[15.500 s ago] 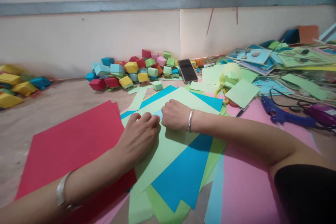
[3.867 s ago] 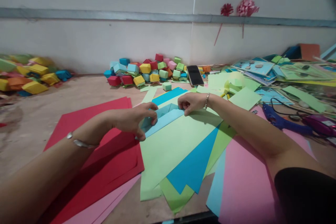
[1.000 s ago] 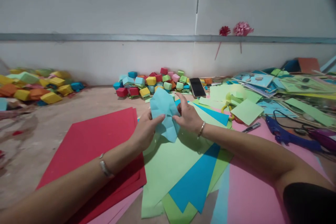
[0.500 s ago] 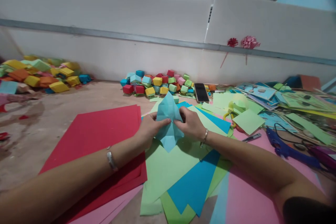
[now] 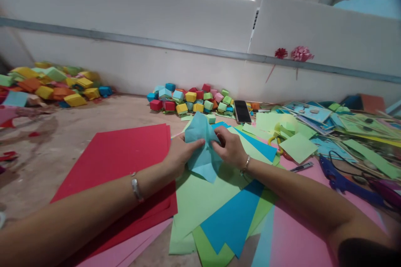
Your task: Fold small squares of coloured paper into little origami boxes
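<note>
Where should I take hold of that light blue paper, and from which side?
Probably pinch the light blue paper by its lower corner, coming from the near side: the left hand and right hand grip it higher up, leaving that corner uncovered. It looks thin and creased, so go lightly.

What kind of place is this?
Likely a paper-craft workspace: the left hand and right hand hold a creased light-blue paper, small coloured blocks sit piled by the wall, and what looks like a glue gun lies at the right.
</note>
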`<state>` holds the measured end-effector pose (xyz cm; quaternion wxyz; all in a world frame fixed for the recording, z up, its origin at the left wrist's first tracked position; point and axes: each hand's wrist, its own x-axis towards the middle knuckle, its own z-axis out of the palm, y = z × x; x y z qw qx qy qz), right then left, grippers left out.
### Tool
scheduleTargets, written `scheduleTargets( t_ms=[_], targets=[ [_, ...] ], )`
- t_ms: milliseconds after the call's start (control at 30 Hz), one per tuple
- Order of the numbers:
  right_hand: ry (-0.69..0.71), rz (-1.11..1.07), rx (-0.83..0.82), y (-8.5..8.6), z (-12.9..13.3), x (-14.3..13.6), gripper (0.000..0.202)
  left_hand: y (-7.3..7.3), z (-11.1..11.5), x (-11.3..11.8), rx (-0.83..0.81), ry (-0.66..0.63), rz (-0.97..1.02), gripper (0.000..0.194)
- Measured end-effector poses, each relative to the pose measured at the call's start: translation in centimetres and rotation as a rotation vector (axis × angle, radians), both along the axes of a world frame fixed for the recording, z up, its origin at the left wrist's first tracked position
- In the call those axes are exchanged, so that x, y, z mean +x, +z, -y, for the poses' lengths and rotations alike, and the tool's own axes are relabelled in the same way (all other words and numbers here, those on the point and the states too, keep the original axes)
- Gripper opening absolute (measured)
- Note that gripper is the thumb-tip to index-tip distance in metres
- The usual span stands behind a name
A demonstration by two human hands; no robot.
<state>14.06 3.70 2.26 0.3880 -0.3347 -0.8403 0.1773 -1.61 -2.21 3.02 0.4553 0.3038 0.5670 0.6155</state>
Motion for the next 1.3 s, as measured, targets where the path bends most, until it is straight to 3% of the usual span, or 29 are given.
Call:
scheduleTargets(
  t_ms=[267,400,600,700,800,933,1033,1167,1300],
  targets=[
    [0.019,0.184,0.229,-0.9,-0.2,0.3,0.017,-0.3,-0.2,0.2,0.058,0.002,0.035,0.045],
    [0.031,0.211,0.249,-0.9,-0.1,0.3,0.017,-0.3,-0.3,-0.1,0.098,0.041,-0.011,0.043],
    [0.027,0.245,0.272,-1.1,-0.2,0.3,0.017,-0.7,-0.9,-0.8,0.024,0.050,-0.014,0.043],
    [0.059,0.255,0.294,-1.1,-0.1,0.3,0.018,-0.7,-1.0,-1.1,0.059,0.032,-0.142,0.036],
    [0.067,0.256,0.278,-1.1,0.0,0.3,0.018,-0.7,-0.9,-1.3,0.197,-0.011,-0.393,0.032],
    [0.052,0.221,0.176,-1.1,-0.5,0.2,0.012,-1.2,-0.9,-1.4,0.399,-0.147,-0.597,0.026],
    [0.046,0.190,0.114,-1.1,-0.8,0.2,0.008,-1.5,-0.9,-1.5,0.448,-0.257,-0.677,0.031],
    [0.048,0.177,0.121,-1.1,-0.6,0.1,0.004,-1.6,-1.1,-1.7,0.397,-0.262,-0.716,0.032],
    [0.098,0.180,0.164,-1.2,0.0,0.0,0.006,-1.8,-1.6,-1.9,0.204,-0.168,-0.619,0.020]
  ],
)
